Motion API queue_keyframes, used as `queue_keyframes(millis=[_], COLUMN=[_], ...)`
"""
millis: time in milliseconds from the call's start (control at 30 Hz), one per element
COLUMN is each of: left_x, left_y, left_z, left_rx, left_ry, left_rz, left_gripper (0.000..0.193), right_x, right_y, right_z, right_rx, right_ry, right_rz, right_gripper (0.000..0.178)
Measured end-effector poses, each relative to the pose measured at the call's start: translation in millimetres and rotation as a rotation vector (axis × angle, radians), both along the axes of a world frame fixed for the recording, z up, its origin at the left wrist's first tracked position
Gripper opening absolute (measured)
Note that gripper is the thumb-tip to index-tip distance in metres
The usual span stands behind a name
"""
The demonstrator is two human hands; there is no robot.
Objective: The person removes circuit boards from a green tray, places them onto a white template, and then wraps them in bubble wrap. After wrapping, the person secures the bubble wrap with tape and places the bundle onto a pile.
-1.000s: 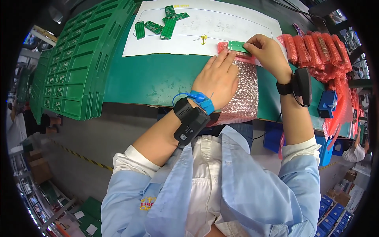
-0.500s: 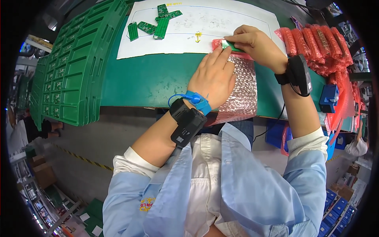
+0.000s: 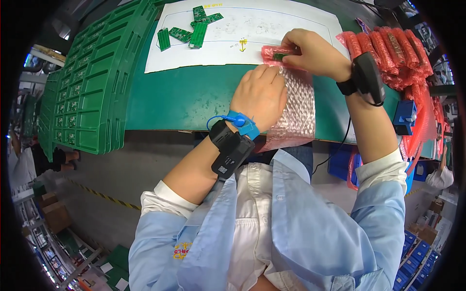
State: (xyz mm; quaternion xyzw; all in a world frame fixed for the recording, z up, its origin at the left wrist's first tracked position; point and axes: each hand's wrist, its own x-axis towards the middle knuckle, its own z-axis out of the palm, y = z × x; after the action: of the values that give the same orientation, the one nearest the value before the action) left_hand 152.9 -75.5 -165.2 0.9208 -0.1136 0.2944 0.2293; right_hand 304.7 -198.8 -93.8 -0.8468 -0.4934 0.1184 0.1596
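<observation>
A strip of pink bubble wrap (image 3: 298, 104) hangs toward me over the near table edge, its far end lying on the white sheet. On that far end a green circuit board (image 3: 279, 56) shows only in part. My right hand (image 3: 313, 54) is closed on the board, thumb and fingers pinching it. Just nearer and to the left, my left hand (image 3: 258, 94) bends its fingers over the wrap's left edge; the fingertips are hidden beneath the knuckles. Several loose green circuit boards (image 3: 198, 36) lie in a cluster farther left on the sheet.
Green slotted trays (image 3: 90, 87) stand along the left side. Several pink bubble-wrapped rolls (image 3: 378, 48) are piled at the right, near a small blue box (image 3: 405, 118). The marked white sheet (image 3: 170, 57) covers the far part of the green table (image 3: 170, 104). A blue cord runs from my left wristband.
My left fingers have drawn back from the board and curled near the wrap. My right hand has turned slightly, still on the board, which is now more covered.
</observation>
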Motion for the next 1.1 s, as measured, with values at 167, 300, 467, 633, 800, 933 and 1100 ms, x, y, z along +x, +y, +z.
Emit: queue_keyframes(millis=[167, 300, 467, 633, 800, 933, 1100], left_x=[2, 2, -1, 2, 3, 3, 4], left_y=[3, 1, 1, 1, 0, 1, 0], left_z=[1, 3, 5, 2, 1, 1, 6], left_rx=[0.008, 0.007, 0.032, 0.102, 0.134, 0.139, 0.144], left_ry=[-0.002, 0.020, 0.027, -0.025, -0.001, -0.008, 0.017], left_rz=[-0.035, -0.037, -0.010, 0.013, 0.003, 0.019, -0.008], left_gripper=[0.015, 0.015, 0.016, 0.019, 0.020, 0.020, 0.023], right_x=[-3, -1, -5, -8, 18, 35, 19], right_y=[4, -2, -13, -29, -24, 27, 111], right_z=[-23, -24, -18, -17, -4, 0, -12], right_rx=[0.281, 0.317, 0.275, 0.284, 0.277, 0.358, 0.120], right_ry=[-0.393, -0.349, -0.184, -0.248, -0.053, -0.008, -0.141], right_rz=[0.094, 0.121, 0.169, 0.222, 0.143, -0.091, -0.109], right_gripper=[0.019, 0.019, 0.020, 0.023, 0.024, 0.025, 0.043])
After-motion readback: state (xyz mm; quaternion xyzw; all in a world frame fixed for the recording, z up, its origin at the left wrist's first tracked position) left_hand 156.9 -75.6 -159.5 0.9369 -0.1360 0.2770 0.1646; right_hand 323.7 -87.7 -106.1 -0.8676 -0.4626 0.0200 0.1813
